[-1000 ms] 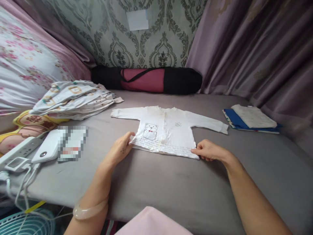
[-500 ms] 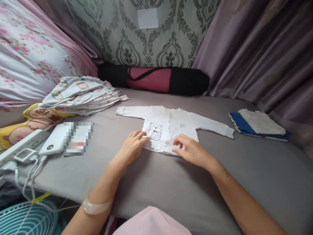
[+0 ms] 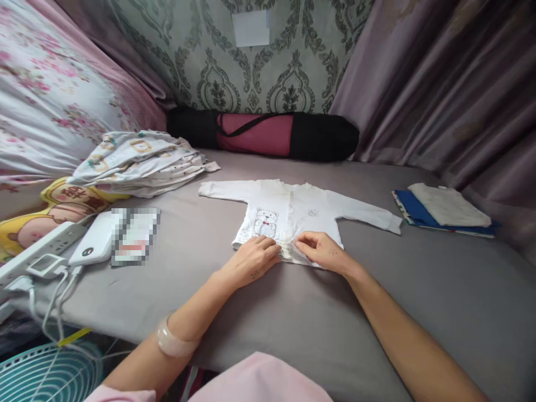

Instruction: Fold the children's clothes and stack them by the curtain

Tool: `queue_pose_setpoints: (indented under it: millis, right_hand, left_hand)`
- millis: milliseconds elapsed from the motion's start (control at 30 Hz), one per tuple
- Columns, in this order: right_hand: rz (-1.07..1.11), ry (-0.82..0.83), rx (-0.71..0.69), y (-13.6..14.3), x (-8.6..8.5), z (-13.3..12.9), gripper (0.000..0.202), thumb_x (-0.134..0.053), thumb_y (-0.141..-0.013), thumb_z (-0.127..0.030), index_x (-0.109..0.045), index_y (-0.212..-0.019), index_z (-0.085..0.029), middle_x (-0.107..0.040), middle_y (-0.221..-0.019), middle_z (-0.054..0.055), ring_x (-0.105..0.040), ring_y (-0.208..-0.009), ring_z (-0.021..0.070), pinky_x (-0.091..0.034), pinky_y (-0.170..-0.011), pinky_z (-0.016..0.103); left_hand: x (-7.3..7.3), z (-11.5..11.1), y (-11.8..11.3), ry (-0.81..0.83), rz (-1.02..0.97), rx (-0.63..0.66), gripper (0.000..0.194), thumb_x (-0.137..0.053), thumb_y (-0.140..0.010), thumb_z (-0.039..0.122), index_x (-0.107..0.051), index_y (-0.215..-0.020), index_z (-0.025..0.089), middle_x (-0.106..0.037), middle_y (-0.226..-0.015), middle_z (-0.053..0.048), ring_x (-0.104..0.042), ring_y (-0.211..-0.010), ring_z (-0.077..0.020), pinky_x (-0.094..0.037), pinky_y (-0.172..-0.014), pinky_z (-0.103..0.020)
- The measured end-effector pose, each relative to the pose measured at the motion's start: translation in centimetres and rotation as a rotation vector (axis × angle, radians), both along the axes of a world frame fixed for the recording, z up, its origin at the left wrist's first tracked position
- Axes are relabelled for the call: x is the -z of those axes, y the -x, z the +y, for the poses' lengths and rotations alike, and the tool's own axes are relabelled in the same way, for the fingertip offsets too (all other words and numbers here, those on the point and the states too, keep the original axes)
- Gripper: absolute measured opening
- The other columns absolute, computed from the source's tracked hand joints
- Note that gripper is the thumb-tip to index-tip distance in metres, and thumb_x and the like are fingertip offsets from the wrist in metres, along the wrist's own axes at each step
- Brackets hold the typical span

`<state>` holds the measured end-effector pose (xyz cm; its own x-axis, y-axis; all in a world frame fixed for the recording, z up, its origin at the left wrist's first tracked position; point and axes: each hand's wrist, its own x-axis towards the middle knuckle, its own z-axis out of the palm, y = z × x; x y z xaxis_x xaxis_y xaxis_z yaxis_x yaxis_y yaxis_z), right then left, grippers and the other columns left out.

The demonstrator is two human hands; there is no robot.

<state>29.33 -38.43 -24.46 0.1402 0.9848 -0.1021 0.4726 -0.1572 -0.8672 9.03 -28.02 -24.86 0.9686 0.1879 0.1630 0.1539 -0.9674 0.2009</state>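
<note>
A small white long-sleeved shirt [image 3: 307, 209] with a printed bear lies spread on the grey sheet, its sleeves stretched to both sides. My left hand [image 3: 255, 258] rests on the lower hem just below the bear, fingers together and bent over the cloth near the middle. Beside it on the right, my right hand [image 3: 320, 250] pinches the shirt's front near the bottom of the centre opening. The fingertips of both hands are close together, with a bit of bunched hem between them.
Crumpled patterned clothes [image 3: 142, 162] lie at the left, folded clothes [image 3: 452, 209] at the right. A black and pink long bag [image 3: 259, 134] lines the back. A white power bank [image 3: 94, 240], power strip [image 3: 42, 251] and yellow cushion [image 3: 62, 209] sit at the left edge.
My left hand has moved right from the shirt's left hem corner towards the middle, its fingers now closer together. The right hand's fingers have closed on the cloth. The lower left corner now spreads outward.
</note>
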Motion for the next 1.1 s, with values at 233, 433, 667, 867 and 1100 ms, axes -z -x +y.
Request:
queue_pose_setpoints:
  millis: [233,433,667,867,1100]
  right_hand:
    - [-0.017,-0.085,0.040,0.1,-0.9,0.1,0.022,-0.055,-0.084,-0.037,-0.065,-0.085,-0.018,-0.065,-0.078,0.000,-0.055,-0.069,0.0127,-0.043,-0.067,0.025]
    - [-0.144,-0.049,-0.132,0.5,-1.4,-0.7,0.027,-0.050,-0.088,-0.037,-0.067,-0.078,-0.018,-0.065,-0.076,-0.001,-0.054,-0.069,0.0127,-0.039,-0.062,0.024]
    - [-0.320,-0.151,-0.079,1.5,-1.9,3.1,0.031,-0.042,-0.094,-0.032,-0.067,-0.084,-0.017,-0.065,-0.083,0.002,-0.057,-0.077,0.0141,-0.040,-0.070,0.025]
    - [-0.521,-0.184,-0.136,4.2,0.5,11.1,0.042,-0.034,-0.092,-0.012,-0.050,-0.131,-0.008,-0.051,-0.136,0.017,-0.045,-0.126,0.0188,-0.033,-0.106,0.031]
    - [-0.683,0.022,-0.154,5.5,2.8,14.5,0.053,-0.027,-0.096,-0.020,-0.028,-0.147,-0.005,-0.020,-0.157,0.016,-0.012,-0.145,0.0239,-0.010,-0.117,0.040]
  left_hand:
    - [0.7,-0.5,-1.1,0.005,-0.105,-0.102,0.032,-0.031,-0.101,0.029,-0.062,-0.101,0.020,-0.062,-0.093,-0.006,-0.056,-0.085,-0.0179,-0.045,-0.076,-0.030]
    - [-0.4,-1.6,-0.4,0.028,-0.034,0.072,0.028,-0.040,-0.098,0.033,-0.064,-0.102,0.020,-0.064,-0.095,-0.007,-0.057,-0.089,-0.0196,-0.043,-0.080,-0.033]
    - [-2.8,4.9,1.0,0.244,-0.102,-0.256,0.028,-0.042,-0.095,0.033,-0.066,-0.091,0.019,-0.068,-0.085,-0.005,-0.059,-0.075,-0.0147,-0.041,-0.066,-0.024]
    - [-2.5,8.1,0.5,0.225,0.261,-0.733,0.029,-0.054,-0.085,0.042,-0.063,-0.073,0.017,-0.067,-0.072,-0.009,-0.061,-0.070,-0.0214,-0.035,-0.059,-0.027]
    - [-1.4,6.4,3.2,0.569,0.171,-0.742,0.031,-0.062,-0.074,0.048,-0.062,-0.079,0.017,-0.060,-0.062,-0.001,-0.057,-0.061,-0.0174,-0.034,-0.055,-0.025]
